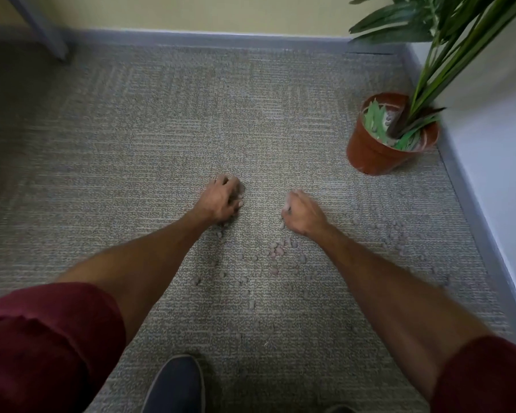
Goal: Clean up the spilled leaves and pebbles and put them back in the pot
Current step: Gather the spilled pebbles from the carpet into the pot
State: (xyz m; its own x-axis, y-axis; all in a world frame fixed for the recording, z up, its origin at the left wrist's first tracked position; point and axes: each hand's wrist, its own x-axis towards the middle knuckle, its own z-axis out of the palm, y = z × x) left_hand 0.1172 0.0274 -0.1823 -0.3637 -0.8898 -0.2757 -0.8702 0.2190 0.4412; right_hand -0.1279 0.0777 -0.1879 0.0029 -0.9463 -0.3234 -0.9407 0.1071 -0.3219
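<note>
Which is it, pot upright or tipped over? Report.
Upright: the pot stands on its base on the carpet, rim facing up, with leaves inside.

Free room, as I read it from the head view. Open carpet [191, 114] runs ahead and to the left, up to the grey skirting [221, 40]. Obstacles:
- a grey post [42, 28] at the far left
- the pot [370, 153] ahead on the right, near the corner
- plant stems [447, 55] leaning up and rightward above the pot
- the white wall [504, 174] along the right

Bare carpet separates the right hand [303, 214] from the pot. Loose pebbles [277, 251] litter the near floor, and a shoe [176, 383] sits at the bottom edge.
</note>
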